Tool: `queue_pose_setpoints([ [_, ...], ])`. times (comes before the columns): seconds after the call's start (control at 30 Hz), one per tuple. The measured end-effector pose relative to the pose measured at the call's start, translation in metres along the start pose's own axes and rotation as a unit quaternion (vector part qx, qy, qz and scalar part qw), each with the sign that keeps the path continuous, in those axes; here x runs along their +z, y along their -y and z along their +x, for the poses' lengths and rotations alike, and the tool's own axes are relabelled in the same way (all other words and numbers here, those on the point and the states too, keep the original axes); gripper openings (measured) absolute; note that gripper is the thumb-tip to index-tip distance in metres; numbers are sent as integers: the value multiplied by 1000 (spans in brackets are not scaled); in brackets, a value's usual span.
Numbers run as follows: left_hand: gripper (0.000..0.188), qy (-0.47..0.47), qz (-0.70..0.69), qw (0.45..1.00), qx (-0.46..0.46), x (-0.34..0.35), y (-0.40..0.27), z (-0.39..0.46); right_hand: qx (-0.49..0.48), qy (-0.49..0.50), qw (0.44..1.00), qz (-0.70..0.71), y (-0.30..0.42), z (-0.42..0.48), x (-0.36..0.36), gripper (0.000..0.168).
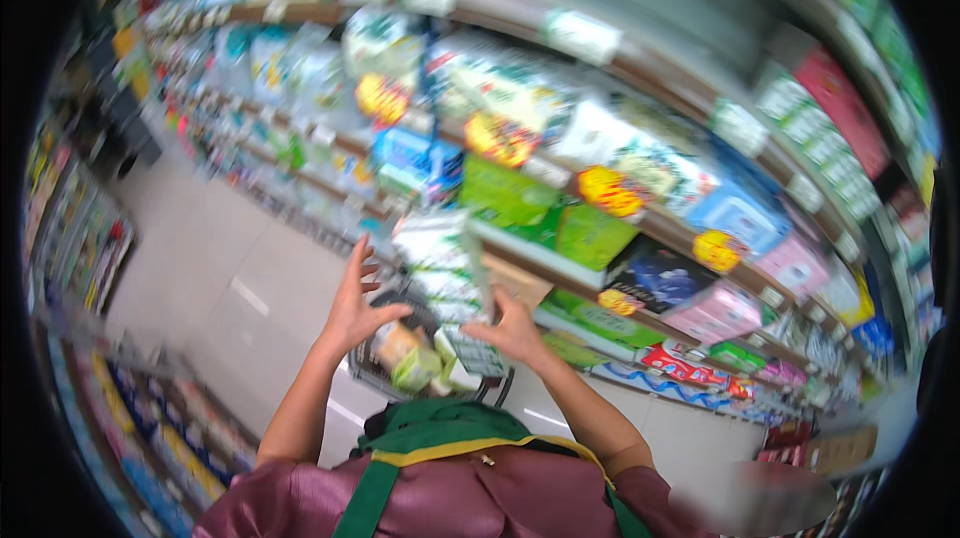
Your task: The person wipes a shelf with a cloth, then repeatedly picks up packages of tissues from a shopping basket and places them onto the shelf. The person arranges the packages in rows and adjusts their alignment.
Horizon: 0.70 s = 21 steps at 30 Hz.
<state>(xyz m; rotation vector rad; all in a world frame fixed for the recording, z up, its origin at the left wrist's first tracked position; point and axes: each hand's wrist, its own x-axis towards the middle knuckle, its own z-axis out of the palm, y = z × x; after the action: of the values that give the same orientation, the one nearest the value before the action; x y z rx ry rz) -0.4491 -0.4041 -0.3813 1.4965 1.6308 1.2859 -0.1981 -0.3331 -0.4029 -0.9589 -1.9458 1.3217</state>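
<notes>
My left hand [360, 309] is raised over the left side of a dark shopping basket [375, 380], fingers spread, holding nothing. My right hand [510, 328] lies against the lower right edge of a white and green multi-pack [442, 268], apparently of tissue; blur hides whether the fingers grip it. The pack stands slanted above the basket's far right side. Small green and tan packages [416, 365] lie inside the basket, close before my green apron [450, 422].
Long shelves [562, 260] of packaged goods with price tags and yellow-red promotion tags [499, 139] run across the front and right. Other racks [82, 238] stand at the left and lower left, beside the tiled floor [225, 283]. Cardboard boxes [840, 452] sit at lower right.
</notes>
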Motion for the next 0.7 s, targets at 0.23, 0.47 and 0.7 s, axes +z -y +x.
queue_pose_setpoints([
  [0.23,89,148,-12,975,165,29,-89,51,-27,1,979,-201,84,-47,-97,57],
  [0.47,68,180,-1,913,366,74,-219,66,-217,-127,796,-551,198,-108,-196,55],
  [0.7,68,43,-16,853,520,141,-340,138,-312,-319,547,-708,287,-119,-297,52],
])
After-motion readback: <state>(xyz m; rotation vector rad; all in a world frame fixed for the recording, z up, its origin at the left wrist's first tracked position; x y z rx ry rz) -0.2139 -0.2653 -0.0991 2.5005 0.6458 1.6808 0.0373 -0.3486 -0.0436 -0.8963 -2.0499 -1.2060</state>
